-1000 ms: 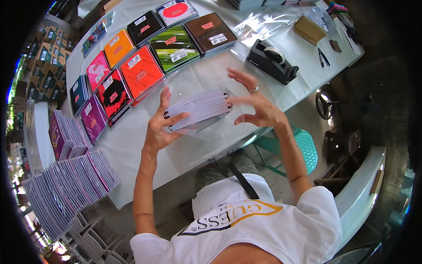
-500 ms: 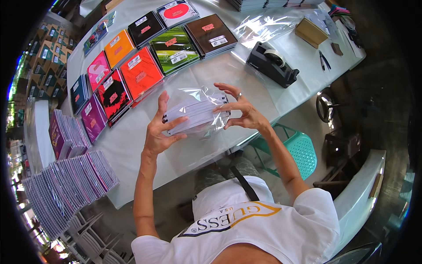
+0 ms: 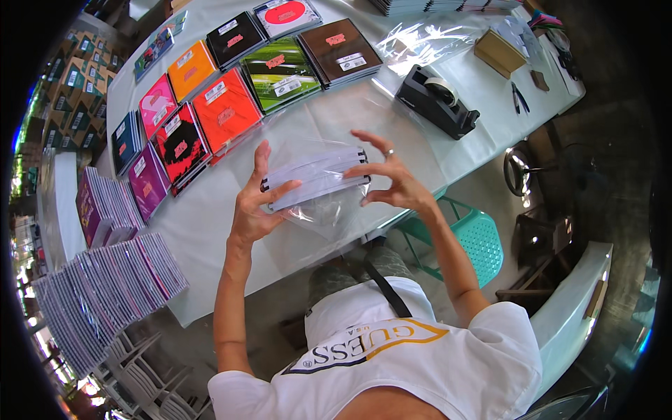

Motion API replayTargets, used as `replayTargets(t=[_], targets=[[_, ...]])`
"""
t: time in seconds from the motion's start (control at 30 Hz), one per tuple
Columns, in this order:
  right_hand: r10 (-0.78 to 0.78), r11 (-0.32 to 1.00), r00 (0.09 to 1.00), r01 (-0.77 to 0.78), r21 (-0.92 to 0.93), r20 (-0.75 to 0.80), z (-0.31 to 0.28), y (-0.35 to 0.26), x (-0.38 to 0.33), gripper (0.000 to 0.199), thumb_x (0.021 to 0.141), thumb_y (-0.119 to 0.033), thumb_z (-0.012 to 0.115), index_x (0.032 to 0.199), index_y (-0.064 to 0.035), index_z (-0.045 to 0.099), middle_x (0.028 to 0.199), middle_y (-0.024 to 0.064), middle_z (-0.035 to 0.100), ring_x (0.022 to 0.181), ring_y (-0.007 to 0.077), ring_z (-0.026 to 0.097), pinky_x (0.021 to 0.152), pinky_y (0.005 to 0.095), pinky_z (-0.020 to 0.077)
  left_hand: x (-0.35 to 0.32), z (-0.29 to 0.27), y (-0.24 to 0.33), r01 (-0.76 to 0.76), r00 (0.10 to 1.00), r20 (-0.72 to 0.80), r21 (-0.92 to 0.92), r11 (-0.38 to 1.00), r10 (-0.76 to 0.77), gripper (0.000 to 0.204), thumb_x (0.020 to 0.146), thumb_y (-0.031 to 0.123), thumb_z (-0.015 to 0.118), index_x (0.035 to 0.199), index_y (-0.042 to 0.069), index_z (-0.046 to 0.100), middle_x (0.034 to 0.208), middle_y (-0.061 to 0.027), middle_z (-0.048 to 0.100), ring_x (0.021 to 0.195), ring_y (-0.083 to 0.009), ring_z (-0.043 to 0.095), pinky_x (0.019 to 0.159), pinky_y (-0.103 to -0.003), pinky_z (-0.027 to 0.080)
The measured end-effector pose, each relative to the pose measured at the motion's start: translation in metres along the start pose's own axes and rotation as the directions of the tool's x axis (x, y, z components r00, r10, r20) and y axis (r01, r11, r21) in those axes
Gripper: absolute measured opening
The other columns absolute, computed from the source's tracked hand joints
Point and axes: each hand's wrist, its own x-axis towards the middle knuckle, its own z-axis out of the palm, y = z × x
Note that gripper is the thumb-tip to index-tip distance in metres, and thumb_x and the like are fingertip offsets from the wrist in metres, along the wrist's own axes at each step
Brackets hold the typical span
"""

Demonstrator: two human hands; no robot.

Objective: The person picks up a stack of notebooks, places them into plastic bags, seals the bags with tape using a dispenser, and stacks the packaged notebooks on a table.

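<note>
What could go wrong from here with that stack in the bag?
1. The stack of thin white sleeves is pinched only at its ends by the left hand and right hand; it might fan out or slip.
2. The clear plastic bag hangs loose below and may bunch or tear.
3. The work sits at the table edge, so dropped sleeves could fall off.

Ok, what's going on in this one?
A person at a white table holds a small stack of flat white-edged items between both hands, with a clear plastic bag around it. The left hand grips one end, and the right hand has its fingers spread at the other. Colourful square covers lie in rows beyond, a black tape dispenser sits to the right, and more stacks fan out on the left.
</note>
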Motion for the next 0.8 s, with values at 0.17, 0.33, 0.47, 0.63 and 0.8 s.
replayTargets(t=[0.17, 0.33, 0.47, 0.63, 0.8], targets=[[-0.007, 0.995, 0.995, 0.016, 0.097, -0.095, 0.029, -0.007, 0.014, 0.03, 0.068, -0.02, 0.082, 0.098, -0.0188, 0.074, 0.139, 0.0114, 0.046, 0.125, 0.0302, 0.043, 0.104, 0.0426, 0.0378, 0.003, -0.003, 0.002, 0.028, 1.0, -0.006, 0.037, 0.999, -0.028, 0.045, 0.063, 0.008, 0.079, 0.106, 0.019, 0.075, 0.154, -0.0172, 0.028, 0.138, -0.036, 0.035, 0.106, -0.04, 0.039], [0.011, 0.996, 0.992, 0.0, 0.087, -0.125, 0.029, -0.017, 0.019, 0.022, 0.07, -0.019, 0.082, 0.09, -0.0119, 0.074, 0.129, 0.0125, 0.052, 0.114, 0.0282, 0.053, 0.09, 0.0373, 0.047, 0.013, -0.005, 0.012, 0.095, 0.995, 0.023, 0.073, 0.993, -0.097, 0.031, 0.072, 0.012, 0.076, 0.103, 0.017, 0.076, 0.152, -0.0147, 0.033, 0.13, -0.0353, 0.046, 0.102, -0.038, 0.043], [0.119, 0.987, 0.989, -0.108, 0.122, -0.087, 0.024, -0.026, 0.028, 0.018, 0.072, -0.016, 0.081, 0.086, -0.0081, 0.074, 0.12, 0.0125, 0.058, 0.102, 0.025, 0.059, 0.082, 0.0342, 0.0498, 0.023, -0.017, 0.017, 0.113, 0.986, 0.107, 0.11, 0.987, -0.125, 0.031, 0.072, 0.011, 0.077, 0.103, 0.017, 0.075, 0.147, -0.0098, 0.042, 0.114, -0.0266, 0.061, 0.093, -0.033, 0.05], [0.179, 0.977, 0.981, -0.169, 0.128, -0.074, 0.019, -0.024, 0.041, 0.014, 0.072, -0.011, 0.08, 0.084, -0.0066, 0.073, 0.104, 0.0111, 0.064, 0.09, 0.0222, 0.062, 0.076, 0.0326, 0.0502, 0.034, -0.016, 0.017, 0.133, 0.986, 0.1, -0.009, 0.991, -0.131, 0.034, 0.071, 0.006, 0.078, 0.103, 0.016, 0.075, 0.136, -0.0069, 0.054, 0.104, -0.0209, 0.066, 0.086, -0.029, 0.053], [0.162, 0.987, 0.984, -0.16, 0.032, -0.072, 0.017, -0.022, 0.053, 0.019, 0.071, -0.01, 0.082, 0.087, -0.0061, 0.073, 0.096, 0.008, 0.065, 0.082, 0.0163, 0.061, 0.074, 0.0294, 0.0494, 0.034, -0.015, 0.009, 0.148, 0.988, 0.044, -0.085, 0.985, -0.145, 0.044, 0.072, 0.007, 0.079, 0.115, 0.015, 0.07, 0.134, -0.0091, 0.056, 0.114, -0.0216, 0.06, 0.09, -0.03, 0.051]])
